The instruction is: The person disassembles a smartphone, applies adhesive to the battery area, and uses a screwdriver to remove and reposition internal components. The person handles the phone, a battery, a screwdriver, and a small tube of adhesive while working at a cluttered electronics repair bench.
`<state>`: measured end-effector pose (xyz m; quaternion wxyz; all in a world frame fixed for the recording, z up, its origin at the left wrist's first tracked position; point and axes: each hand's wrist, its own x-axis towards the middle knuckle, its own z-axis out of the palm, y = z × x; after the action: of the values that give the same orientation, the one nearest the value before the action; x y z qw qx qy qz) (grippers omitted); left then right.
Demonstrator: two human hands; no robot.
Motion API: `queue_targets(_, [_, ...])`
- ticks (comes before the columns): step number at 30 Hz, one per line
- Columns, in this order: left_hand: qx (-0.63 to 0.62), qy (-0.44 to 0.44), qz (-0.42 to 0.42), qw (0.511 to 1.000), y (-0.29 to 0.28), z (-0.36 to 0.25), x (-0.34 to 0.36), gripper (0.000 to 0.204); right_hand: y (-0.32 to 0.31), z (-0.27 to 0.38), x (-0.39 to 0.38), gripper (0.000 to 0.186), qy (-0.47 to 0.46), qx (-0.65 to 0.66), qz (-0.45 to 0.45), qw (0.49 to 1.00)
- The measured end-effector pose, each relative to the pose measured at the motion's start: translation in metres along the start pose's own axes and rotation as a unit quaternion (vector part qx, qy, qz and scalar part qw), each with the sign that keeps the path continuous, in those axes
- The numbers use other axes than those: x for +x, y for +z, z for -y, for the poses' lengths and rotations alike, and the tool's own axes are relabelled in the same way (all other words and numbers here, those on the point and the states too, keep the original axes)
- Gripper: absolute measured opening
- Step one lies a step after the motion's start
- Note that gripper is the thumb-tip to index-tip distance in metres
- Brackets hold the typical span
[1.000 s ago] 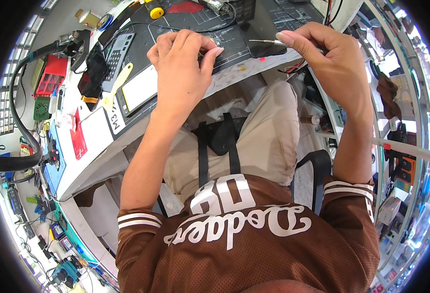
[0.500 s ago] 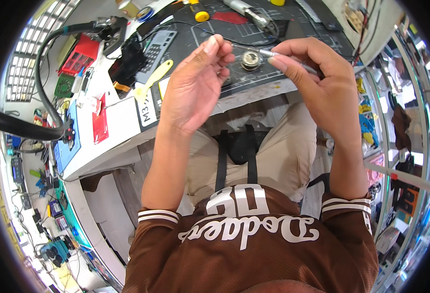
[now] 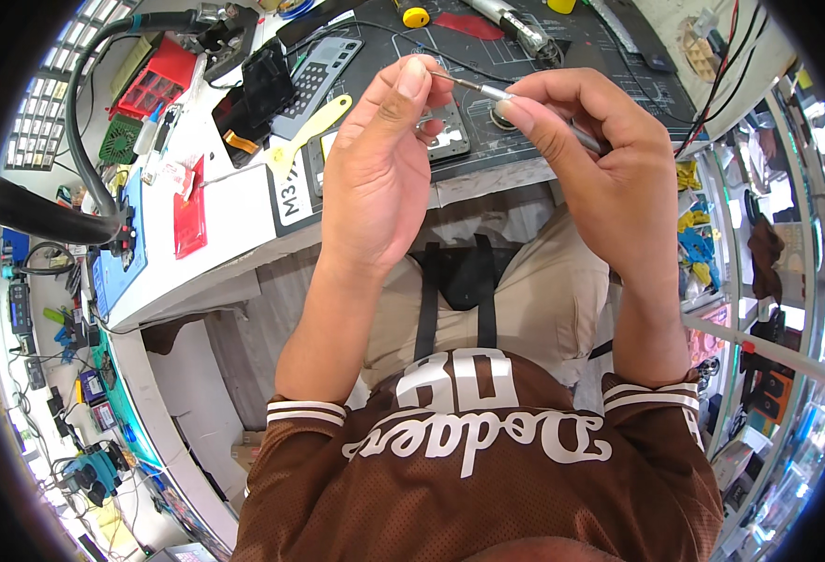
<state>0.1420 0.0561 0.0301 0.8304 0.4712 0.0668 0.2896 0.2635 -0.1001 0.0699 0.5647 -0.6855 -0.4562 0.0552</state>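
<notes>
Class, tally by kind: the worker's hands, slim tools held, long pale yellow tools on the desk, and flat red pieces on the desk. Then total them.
Hands: 2 (left hand, right hand)
Slim tool: 1
Yellow tool: 1
Flat red pieces: 2 (red strip, red patch)
Total: 6

Shows one left hand (image 3: 377, 178) and one right hand (image 3: 609, 164), both bare, two in all. Counts just one slender metal tool (image 3: 480, 89). Includes one flat yellow tool (image 3: 311, 131), one grey perforated plate (image 3: 323, 82), one open red case (image 3: 162, 80), one green grid (image 3: 122, 139), one red flat packet (image 3: 190, 217) and one blue panel (image 3: 122, 258). Adds one dark mat (image 3: 586, 51), one red patch (image 3: 468, 25) and one round yellow piece (image 3: 416, 17). Numbers two brown sleeves (image 3: 304, 436), two black straps (image 3: 428, 309) and one looped black hose (image 3: 75, 112). Gives, with the right hand in the way, apparently just one round container (image 3: 503, 117).
</notes>
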Motion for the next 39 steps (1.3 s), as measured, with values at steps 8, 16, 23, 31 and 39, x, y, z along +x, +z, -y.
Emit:
queue_targets(8, [0.223, 0.170, -0.049, 0.959, -0.017, 0.000, 0.009, 0.020, -0.007, -0.002, 0.011, 0.021, 0.109, 0.048, 0.067, 0.991])
queue_targets(16, [0.600, 0.310, 0.057, 0.735, -0.035, -0.029, 0.020, 0.010, -0.033, 0.045, 0.053, 0.019, -0.104, -0.225, 0.184, 0.951])
queue_targets(23, [0.640, 0.235, 0.062, 0.729, -0.035, -0.025, 0.034, 0.015, -0.011, 0.034, 0.086, 0.012, -0.321, -0.377, 0.231, 0.837])
queue_targets(31, [0.653, 0.115, 0.095, 0.742, -0.039, -0.013, 0.034, 0.009, 0.006, 0.029, 0.102, 0.012, -0.356, -0.427, 0.327, 0.764])
queue_targets(39, [0.646, 0.137, 0.112, 0.742, -0.045, -0.008, 0.028, 0.015, 0.015, 0.027, 0.108, 0.016, -0.336, -0.447, 0.370, 0.742])
